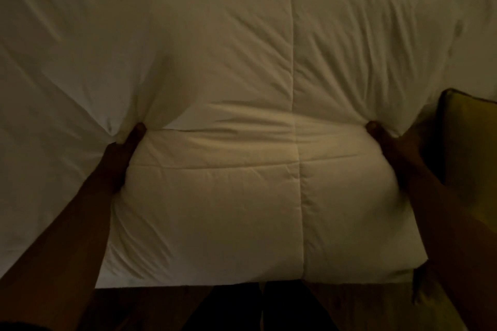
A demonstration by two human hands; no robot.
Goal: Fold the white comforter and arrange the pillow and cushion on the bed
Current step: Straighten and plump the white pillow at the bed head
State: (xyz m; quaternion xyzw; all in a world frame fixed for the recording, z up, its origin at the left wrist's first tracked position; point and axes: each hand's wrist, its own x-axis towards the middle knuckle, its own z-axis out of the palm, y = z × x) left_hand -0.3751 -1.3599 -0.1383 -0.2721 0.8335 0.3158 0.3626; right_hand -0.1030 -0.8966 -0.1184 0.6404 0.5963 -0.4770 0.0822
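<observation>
**Visitor:** What is in front of the person right now?

**Onlooker:** A dim room, seen from above. A bed (53,35) with a white sheet fills most of the view. On it, at the near edge, lies the white comforter (242,169), already folded into a thick, puffy rectangle. A stitched seam runs down its middle, straight away from the person.

**Visitor:** And the hands?

**Onlooker:** One on each side. The left hand (126,142) has its grip closed on the comforter's left edge, thumb on top, fingers tucked under the bulk. The right hand (384,140) does the same on the right edge. Both pinch at about the same line across the bundle, so neither hand is nearer the work than the other.

**Visitor:** Which way does the bundle lie between them?

**Onlooker:** It spans the whole gap from hand to hand, and it stretches away from the person, with about half beyond the grips and half toward the person's body. I judge the next move is to fold or shift it along that seam direction.

**Visitor:** Anything else close by?

**Onlooker:** A yellow-green cushion (468,148) stands at the right, just beside the right forearm. No pillow is visible. The dark floor (161,306) shows below the bed edge.
</observation>
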